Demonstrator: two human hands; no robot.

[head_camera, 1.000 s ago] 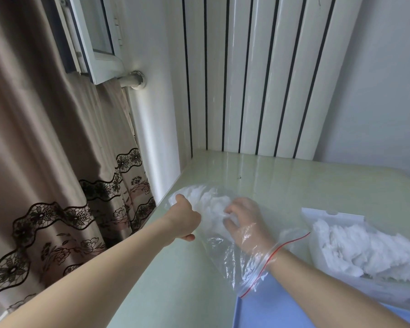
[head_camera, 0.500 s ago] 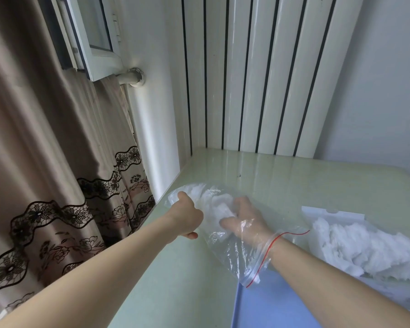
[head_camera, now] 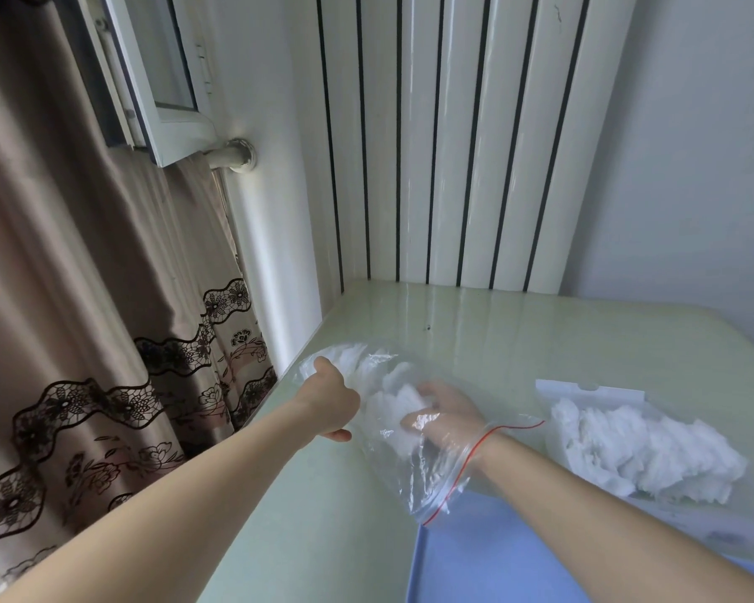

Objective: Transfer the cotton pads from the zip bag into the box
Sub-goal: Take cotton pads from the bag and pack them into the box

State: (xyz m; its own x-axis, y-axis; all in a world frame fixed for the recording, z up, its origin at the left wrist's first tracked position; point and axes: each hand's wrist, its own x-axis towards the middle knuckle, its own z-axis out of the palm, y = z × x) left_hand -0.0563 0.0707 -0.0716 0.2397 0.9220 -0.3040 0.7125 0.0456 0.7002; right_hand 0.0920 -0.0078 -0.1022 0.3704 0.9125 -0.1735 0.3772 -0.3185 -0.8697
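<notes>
On the pale green desk (head_camera: 519, 341) lies a clear zip bag (head_camera: 410, 467) with a red seal line at its mouth. The left hand (head_camera: 328, 398) is curled around the closed far end of the bag, gripping the plastic. The right hand (head_camera: 447, 413) is pushed inside the bag past the wrist, its fingers bent around a clump of white cotton pads (head_camera: 395, 400) in there. To the right, a white box (head_camera: 584, 390) sits on the desk, heaped with more pads. A blue sheet (head_camera: 475, 559) lies under the right forearm.
</notes>
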